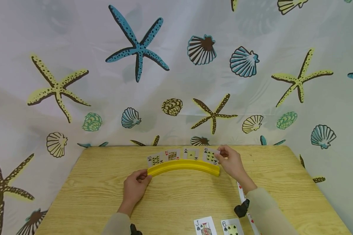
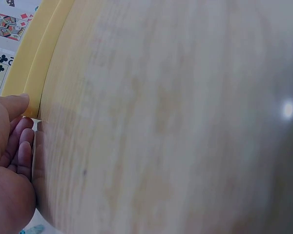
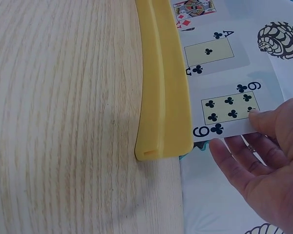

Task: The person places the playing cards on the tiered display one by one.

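Note:
A curved yellow card holder [image 1: 182, 164] lies on the wooden table, with a row of playing cards upright in it. From left to right stand a ten of clubs [image 1: 155, 160], a king of diamonds [image 1: 172, 155], an ace of clubs [image 1: 191, 153] and a six of clubs [image 3: 229, 108]. My left hand [image 1: 135, 187] grips the holder's left end, its thumb on the front in the left wrist view. At the other end, my right hand [image 1: 230, 163] pinches the outer edge of the six of clubs, thumb on its face. The card's lower edge meets the holder.
Near the front of the table lie a jack of spades [image 1: 205, 226] and a six of spades [image 1: 231, 227]. Red-suited cards [image 1: 242, 192] are partly covered by my right forearm. A white curtain [image 1: 176, 81] printed with starfish and shells hangs behind the table's back edge.

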The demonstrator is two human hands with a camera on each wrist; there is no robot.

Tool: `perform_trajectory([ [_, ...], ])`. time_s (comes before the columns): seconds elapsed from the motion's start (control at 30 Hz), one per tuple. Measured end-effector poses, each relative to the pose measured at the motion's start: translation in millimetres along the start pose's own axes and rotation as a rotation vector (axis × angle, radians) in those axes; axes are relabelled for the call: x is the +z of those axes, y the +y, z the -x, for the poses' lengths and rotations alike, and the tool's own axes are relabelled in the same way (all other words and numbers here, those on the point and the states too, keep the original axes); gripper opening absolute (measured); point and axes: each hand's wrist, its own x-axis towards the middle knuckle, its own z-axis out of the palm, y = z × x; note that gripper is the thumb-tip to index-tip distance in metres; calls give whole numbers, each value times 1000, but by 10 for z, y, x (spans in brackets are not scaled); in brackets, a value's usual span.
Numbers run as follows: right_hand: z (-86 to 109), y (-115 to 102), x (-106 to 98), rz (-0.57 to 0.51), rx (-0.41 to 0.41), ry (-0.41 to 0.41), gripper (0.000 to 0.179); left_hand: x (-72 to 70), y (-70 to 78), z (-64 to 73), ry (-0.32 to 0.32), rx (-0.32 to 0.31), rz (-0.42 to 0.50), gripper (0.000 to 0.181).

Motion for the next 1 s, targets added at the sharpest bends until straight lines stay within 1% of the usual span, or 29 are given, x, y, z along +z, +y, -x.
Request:
perform_trajectory([
  [0.53, 11, 85, 35, 7, 0, -24, 10, 0, -15, -4, -11, -7, -2, 34],
  [0.8, 22, 93, 37, -10, 4, -30, 10, 1, -18, 0, -9, -9, -3, 34],
  [1.0, 23, 95, 35, 12, -1, -30, 10, 5, -27, -7, -7, -5, -6, 34],
])
